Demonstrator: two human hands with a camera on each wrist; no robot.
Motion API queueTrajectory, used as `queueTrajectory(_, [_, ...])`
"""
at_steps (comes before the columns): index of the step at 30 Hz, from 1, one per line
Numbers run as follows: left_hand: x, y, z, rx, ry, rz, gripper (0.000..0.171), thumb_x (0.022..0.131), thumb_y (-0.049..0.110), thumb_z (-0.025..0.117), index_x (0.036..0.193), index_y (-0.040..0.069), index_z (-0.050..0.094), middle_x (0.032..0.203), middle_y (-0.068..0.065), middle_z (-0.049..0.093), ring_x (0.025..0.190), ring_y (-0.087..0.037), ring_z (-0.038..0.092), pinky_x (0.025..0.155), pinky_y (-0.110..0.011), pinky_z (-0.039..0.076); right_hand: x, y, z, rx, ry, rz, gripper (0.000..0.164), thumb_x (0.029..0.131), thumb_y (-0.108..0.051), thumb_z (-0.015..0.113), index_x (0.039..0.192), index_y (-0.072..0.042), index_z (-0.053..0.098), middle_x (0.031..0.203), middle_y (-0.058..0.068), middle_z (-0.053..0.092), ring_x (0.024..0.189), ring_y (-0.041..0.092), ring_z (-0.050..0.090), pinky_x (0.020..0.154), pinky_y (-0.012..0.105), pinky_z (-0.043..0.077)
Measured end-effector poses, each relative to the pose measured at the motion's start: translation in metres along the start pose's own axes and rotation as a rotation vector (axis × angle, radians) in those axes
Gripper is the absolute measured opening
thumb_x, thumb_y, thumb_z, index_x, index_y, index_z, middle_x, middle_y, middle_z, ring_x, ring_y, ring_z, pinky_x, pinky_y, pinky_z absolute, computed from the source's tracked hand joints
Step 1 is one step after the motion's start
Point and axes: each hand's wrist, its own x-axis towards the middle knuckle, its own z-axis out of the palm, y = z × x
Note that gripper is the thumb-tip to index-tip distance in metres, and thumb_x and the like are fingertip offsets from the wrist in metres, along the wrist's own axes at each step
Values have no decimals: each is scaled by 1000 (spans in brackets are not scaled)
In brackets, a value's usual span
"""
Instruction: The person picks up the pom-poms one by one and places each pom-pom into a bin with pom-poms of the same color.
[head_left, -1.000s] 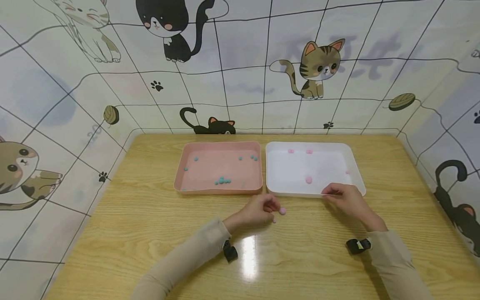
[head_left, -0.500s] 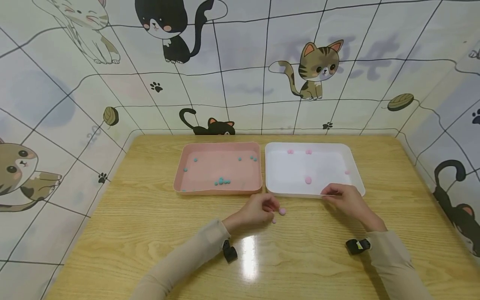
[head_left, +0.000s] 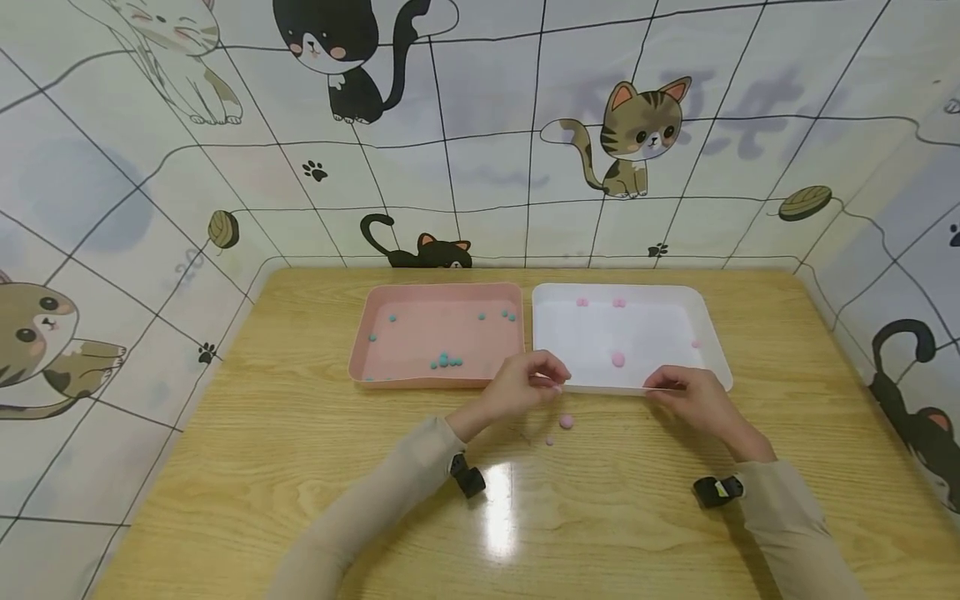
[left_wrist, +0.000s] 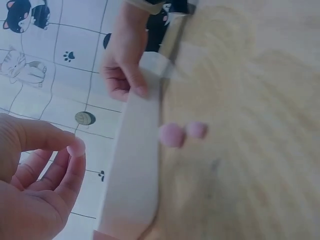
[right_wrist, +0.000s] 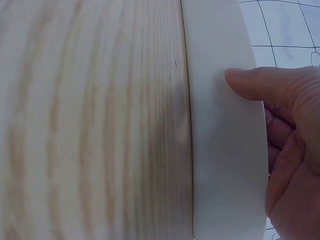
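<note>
My left hand [head_left: 525,382] is over the front left corner of the white tray [head_left: 577,333]. Its thumb and fingers pinch a small pink ball [left_wrist: 76,147], plain in the left wrist view. At the tray's front edge, toward the right, my right hand [head_left: 693,404] grips the wall, thumb outside [right_wrist: 242,82] and fingers behind it. Inside the tray lie a larger pink ball [head_left: 618,359], small pink pieces in pairs near the back, and a small one by the right wall. On the table just before the tray rest a pink ball [head_left: 566,422] and a smaller pink ball [head_left: 550,441].
Left of the white tray stands a pink tray [head_left: 450,321] with several small teal balls [head_left: 443,360] in it, some clustered near its front. Both trays stand on a wooden table [head_left: 300,433]. Cat-patterned walls [head_left: 480,108] enclose the back and sides.
My left hand has risen from the table beside the pink balls to the white tray's front left corner, carrying a small pink ball. My right hand keeps its place on the tray's edge.
</note>
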Motion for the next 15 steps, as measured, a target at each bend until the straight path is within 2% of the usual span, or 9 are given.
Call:
queueTrajectory(4, [11, 7, -2, -10, 12, -18, 16, 83, -15, 58, 99, -15, 58, 102, -30, 59, 99, -39, 57, 87, -33, 52, 0, 0, -1, 10, -7, 1, 16, 78, 2, 73, 77, -14, 68, 77, -4, 67, 74, 0, 58, 65, 19, 50])
queueTrajectory(7, [19, 7, -3, -25, 22, -41, 16, 84, -14, 59, 100, -14, 58, 104, -28, 60, 101, -37, 57, 87, -28, 51, 0, 0, -1, 14, -4, -6, 16, 77, 1, 73, 77, -14, 68, 76, -4, 67, 72, 0, 57, 64, 20, 51])
queueTrajectory(13, [44, -15, -4, -64, 38, -29, 18, 85, -11, 61, 102, -10, 60, 106, -24, 60, 101, -31, 58, 86, -23, 50, 0, 1, -1, 15, -4, -3, 16, 78, 2, 73, 77, -13, 68, 76, -3, 67, 73, 1, 58, 65, 19, 51])
queueTrajectory(15, [51, -17, -4, -81, 44, -24, 17, 85, -10, 61, 102, -9, 60, 106, -23, 60, 100, -26, 58, 86, -22, 50, 0, 0, -2, 17, -12, 5, 15, 78, 2, 72, 77, -13, 68, 77, -1, 67, 74, 1, 58, 65, 20, 51])
